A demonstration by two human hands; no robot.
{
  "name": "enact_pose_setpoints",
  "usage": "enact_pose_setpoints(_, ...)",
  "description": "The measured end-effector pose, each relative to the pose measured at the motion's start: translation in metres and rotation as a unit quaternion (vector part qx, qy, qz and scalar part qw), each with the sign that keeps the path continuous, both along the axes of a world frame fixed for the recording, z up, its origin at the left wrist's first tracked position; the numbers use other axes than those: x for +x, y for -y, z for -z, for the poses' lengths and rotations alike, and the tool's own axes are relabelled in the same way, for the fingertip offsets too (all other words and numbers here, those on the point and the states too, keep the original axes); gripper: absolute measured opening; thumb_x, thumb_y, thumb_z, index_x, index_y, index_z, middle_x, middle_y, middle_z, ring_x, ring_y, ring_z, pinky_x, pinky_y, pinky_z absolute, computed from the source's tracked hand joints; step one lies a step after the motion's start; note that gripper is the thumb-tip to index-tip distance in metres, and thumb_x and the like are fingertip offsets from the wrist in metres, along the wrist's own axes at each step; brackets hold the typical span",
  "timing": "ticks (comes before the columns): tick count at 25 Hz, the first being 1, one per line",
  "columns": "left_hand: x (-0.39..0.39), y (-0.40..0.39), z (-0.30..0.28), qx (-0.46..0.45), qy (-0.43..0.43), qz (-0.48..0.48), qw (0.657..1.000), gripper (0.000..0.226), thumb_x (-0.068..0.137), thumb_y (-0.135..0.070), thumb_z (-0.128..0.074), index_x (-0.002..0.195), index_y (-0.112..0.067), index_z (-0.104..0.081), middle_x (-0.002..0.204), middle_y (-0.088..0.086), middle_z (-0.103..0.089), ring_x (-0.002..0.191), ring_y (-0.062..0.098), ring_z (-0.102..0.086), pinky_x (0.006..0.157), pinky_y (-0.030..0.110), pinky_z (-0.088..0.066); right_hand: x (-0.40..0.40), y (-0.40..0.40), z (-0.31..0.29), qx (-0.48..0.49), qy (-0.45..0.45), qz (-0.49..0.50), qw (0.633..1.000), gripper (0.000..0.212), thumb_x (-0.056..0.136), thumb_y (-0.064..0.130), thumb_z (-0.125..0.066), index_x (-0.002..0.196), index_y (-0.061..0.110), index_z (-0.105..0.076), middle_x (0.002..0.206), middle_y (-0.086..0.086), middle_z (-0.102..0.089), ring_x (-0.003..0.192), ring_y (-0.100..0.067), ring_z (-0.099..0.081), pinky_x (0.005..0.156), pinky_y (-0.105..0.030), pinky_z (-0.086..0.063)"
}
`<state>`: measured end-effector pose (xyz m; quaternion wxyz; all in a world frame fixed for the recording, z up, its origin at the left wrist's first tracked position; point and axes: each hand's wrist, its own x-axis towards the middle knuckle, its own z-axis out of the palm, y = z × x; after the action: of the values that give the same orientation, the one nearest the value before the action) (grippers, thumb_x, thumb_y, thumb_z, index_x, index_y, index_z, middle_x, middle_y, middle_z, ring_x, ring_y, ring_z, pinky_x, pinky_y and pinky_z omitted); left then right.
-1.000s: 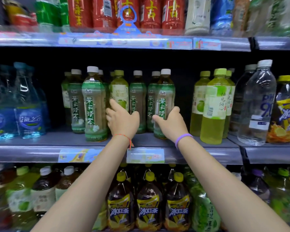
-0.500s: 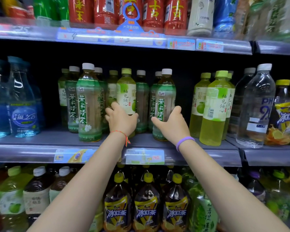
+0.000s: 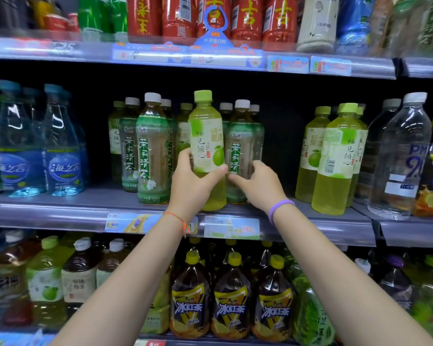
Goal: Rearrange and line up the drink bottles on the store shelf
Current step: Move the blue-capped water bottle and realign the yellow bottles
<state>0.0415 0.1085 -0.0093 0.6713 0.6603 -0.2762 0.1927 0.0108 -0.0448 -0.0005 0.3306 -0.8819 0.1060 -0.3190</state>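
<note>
The left hand has its grip closed round the lower body of a yellow-green pomelo drink bottle, held upright at the shelf front among the jasmine tea bottles. Its matching row stands to the right, across an empty gap, so the bottle's home lies rightward, on the right hand's side. The right hand curls round the foremost jasmine tea bottle just beside it; how firmly, I cannot tell. The pomelo bottle's base is hidden behind the left hand
</note>
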Motion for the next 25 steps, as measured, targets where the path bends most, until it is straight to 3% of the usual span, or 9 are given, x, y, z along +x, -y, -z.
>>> enact_pose_setpoints(3, -0.014, 0.001, -0.004, -0.076, 0.071, 0.024, 0.994, 0.050, 0.082, -0.026, -0.078, 0.123, -0.018, -0.051, 0.111, -0.006, -0.066, 0.101, 0.005, -0.065, 0.085, 0.027, -0.056, -0.004, 0.001, -0.001, 0.052, -0.001, -0.061, 0.997, 0.033, 0.092, 0.027, -0.062, 0.121, 0.011, -0.062, 0.079, -0.005, -0.065, 0.078, -0.021, -0.066, 0.077, -0.048, -0.058)
enact_pose_setpoints(5, -0.023, 0.004, -0.012, -0.087, 0.116, 0.055, 0.988, 0.052, 0.082, -0.025, -0.079, 0.123, -0.015, -0.050, 0.113, -0.002, -0.066, 0.103, 0.010, -0.066, 0.086, 0.028, -0.056, -0.013, 0.003, -0.004, 0.098, 0.026, -0.086, 0.991, 0.026, 0.093, 0.016, -0.053, 0.114, 0.013, -0.068, 0.076, -0.003, -0.068, 0.065, -0.016, -0.065, 0.067, -0.040, -0.059)
enact_pose_setpoints(8, -0.038, 0.026, -0.021, -0.069, 0.130, 0.110, 0.983, 0.051, 0.082, -0.018, -0.078, 0.124, -0.013, -0.050, 0.115, 0.001, -0.066, 0.104, 0.010, -0.066, 0.087, 0.027, -0.055, -0.027, 0.007, -0.006, 0.147, 0.100, -0.086, 0.980, 0.024, 0.090, 0.017, -0.049, 0.084, 0.021, -0.071, 0.070, 0.001, -0.066, 0.056, -0.014, -0.060, 0.053, -0.031, -0.050)
enact_pose_setpoints(11, -0.041, 0.061, -0.026, -0.067, 0.117, 0.156, 0.978, 0.055, 0.078, -0.015, -0.081, 0.123, -0.013, -0.049, 0.114, 0.005, -0.066, 0.105, 0.016, -0.066, 0.087, 0.031, -0.056, -0.043, 0.023, -0.008, 0.162, 0.176, -0.054, 0.969, 0.023, 0.085, 0.029, -0.049, 0.076, 0.021, -0.068, 0.072, 0.000, -0.067, 0.068, -0.022, -0.060, 0.065, -0.042, -0.053)
enact_pose_setpoints(15, -0.035, 0.115, -0.025, -0.063, 0.045, 0.205, 0.976, 0.060, 0.074, -0.015, -0.083, 0.122, -0.013, -0.047, 0.114, 0.009, -0.066, 0.106, 0.023, -0.066, 0.087, 0.035, -0.056, -0.078, 0.056, -0.013, 0.097, 0.215, 0.018, 0.972, 0.017, 0.092, 0.013, -0.051, 0.087, 0.023, -0.063, 0.075, 0.007, -0.061, 0.073, -0.012, -0.056, 0.064, -0.024, -0.045)
enact_pose_setpoints(17, -0.033, 0.136, -0.020, -0.053, 0.006, 0.223, 0.973, 0.058, 0.079, -0.011, -0.081, 0.124, -0.012, -0.046, 0.116, 0.008, -0.065, 0.108, 0.021, -0.066, 0.087, 0.032, -0.056, -0.089, 0.068, -0.012, 0.069, 0.139, 0.005, 0.988, 0.013, 0.092, 0.016, -0.053, 0.100, 0.024, -0.059, 0.074, 0.007, -0.057, 0.067, -0.010, -0.051, 0.057, -0.020, -0.041)
enact_pose_setpoints(19, -0.032, 0.150, -0.017, -0.035, -0.017, 0.220, 0.975, 0.055, 0.081, -0.013, -0.079, 0.125, -0.014, -0.044, 0.117, 0.004, -0.063, 0.107, 0.016, -0.065, 0.084, 0.025, -0.055, -0.095, 0.076, -0.007, 0.046, 0.080, -0.008, 0.996, 0.027, 0.088, 0.021, -0.060, 0.113, 0.022, -0.049, 0.073, 0.006, -0.055, 0.064, -0.010, -0.052, 0.055, -0.024, -0.041)
enact_pose_setpoints(22, -0.019, 0.172, -0.018, -0.011, -0.041, 0.223, 0.974, 0.057, 0.079, -0.028, -0.080, 0.123, -0.012, -0.048, 0.117, 0.006, -0.065, 0.107, 0.017, -0.066, 0.086, 0.027, -0.055, -0.096, 0.086, 0.002, -0.020, 0.098, -0.004, 0.995, 0.036, 0.086, 0.023, -0.068, 0.109, 0.018, -0.040, 0.069, 0.006, -0.054, 0.062, -0.010, -0.053, 0.055, -0.027, -0.041)
enact_pose_setpoints(25, -0.009, 0.187, -0.017, 0.024, -0.058, 0.217, 0.974, 0.072, 0.069, -0.048, -0.078, 0.124, -0.008, -0.053, 0.118, 0.008, -0.068, 0.108, 0.020, -0.067, 0.095, 0.040, -0.054, -0.090, 0.097, 0.005, -0.075, 0.100, 0.028, 0.992, 0.018, 0.088, 0.017, -0.064, 0.096, 0.013, -0.048, 0.068, 0.002, -0.055, 0.066, -0.019, -0.055, 0.054, -0.026, -0.040)
